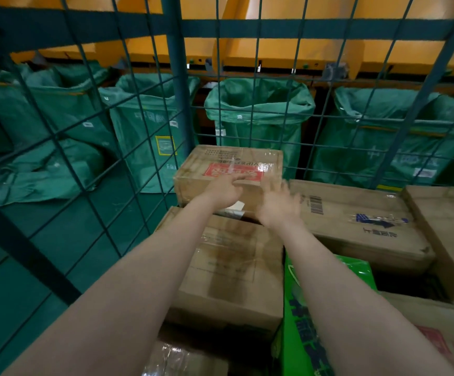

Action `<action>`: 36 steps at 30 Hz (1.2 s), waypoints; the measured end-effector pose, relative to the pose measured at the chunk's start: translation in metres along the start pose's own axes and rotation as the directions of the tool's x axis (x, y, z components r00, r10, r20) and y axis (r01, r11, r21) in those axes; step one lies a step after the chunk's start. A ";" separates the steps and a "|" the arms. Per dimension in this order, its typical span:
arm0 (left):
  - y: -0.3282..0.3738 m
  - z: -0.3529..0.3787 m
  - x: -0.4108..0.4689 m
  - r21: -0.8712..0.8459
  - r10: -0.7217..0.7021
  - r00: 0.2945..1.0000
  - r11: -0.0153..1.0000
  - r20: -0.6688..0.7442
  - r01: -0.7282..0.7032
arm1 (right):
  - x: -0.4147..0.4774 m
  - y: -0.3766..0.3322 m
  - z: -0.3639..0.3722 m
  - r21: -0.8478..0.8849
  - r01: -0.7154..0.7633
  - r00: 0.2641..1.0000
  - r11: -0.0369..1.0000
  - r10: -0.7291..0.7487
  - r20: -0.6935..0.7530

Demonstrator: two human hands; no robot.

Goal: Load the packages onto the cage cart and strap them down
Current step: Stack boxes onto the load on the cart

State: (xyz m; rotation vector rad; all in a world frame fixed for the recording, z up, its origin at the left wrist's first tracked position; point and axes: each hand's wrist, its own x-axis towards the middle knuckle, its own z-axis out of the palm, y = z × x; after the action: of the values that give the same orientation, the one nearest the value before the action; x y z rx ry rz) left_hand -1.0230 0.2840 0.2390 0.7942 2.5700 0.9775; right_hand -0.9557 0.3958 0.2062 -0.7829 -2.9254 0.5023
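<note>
A taped cardboard box with a red label (pixel 228 164) stands in the far corner of the green cage cart (pixel 177 85), on top of other boxes. My left hand (pixel 224 189) lies flat on its near top edge, fingers straight. Beside it my right hand (pixel 280 204) is blurred, fingers spread, at the box's near right corner; contact there is unclear. Below my arms lie a plain cardboard box (pixel 231 267), a long box with a barcode and blue arrows (pixel 356 221) and a green package (pixel 310 316).
More cardboard boxes fill the cart at the right (pixel 445 234) and bottom right (pixel 442 337). Through the cart's wire mesh I see several green open sacks (pixel 258 109) under a yellow chute structure (pixel 288 47). Green floor (pixel 30 267) lies left of the cart.
</note>
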 end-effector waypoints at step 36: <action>0.062 -0.039 -0.478 -0.493 -0.300 0.901 0.862 -0.312 0.117 | -0.457 -0.024 -0.102 0.501 -0.005 0.999 0.865 -0.017 0.040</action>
State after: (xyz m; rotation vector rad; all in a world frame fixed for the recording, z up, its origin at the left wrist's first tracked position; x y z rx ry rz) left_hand -0.6283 0.0234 0.3390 0.1913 2.4689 1.7204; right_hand -0.5551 0.1792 0.3175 -0.6879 -2.6265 1.2271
